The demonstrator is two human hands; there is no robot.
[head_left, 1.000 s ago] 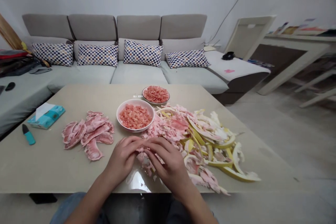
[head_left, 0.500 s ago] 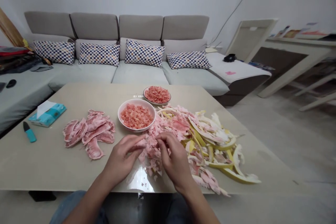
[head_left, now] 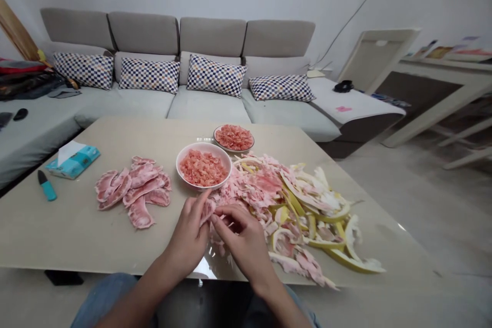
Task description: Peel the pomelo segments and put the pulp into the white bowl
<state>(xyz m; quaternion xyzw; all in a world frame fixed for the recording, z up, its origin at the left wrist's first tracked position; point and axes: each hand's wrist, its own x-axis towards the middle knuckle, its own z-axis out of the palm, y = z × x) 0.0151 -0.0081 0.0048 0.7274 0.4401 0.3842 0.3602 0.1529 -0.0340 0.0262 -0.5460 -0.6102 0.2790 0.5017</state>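
My left hand (head_left: 188, 236) is closed around a pink pomelo segment (head_left: 207, 211), held just in front of the white bowl. The thumb and fingers of my right hand (head_left: 240, 233) pinch at the segment's near edge; whether a bit of membrane is between them is hidden. Pomelo flesh fills the white bowl (head_left: 179, 171), and more is heaped on a dark-rimmed plate (head_left: 233, 138) behind it. Several unpeeled pomelo segments (head_left: 144, 184) lie to the left. Beside and beyond my right hand spreads a pile of pink membrane scraps (head_left: 261, 187) and yellow-green pomelo rind (head_left: 332, 243).
A blue tissue pack (head_left: 75, 160) and a small knife with a teal handle (head_left: 47, 187) lie at the table's left. Behind the pale table (head_left: 115, 138) stands a grey sofa (head_left: 211, 105) with checkered cushions (head_left: 216, 76).
My hands have come together, the right moving left to meet the segment in my left hand. The left hand has turned more upright. The camera view has shifted slightly.
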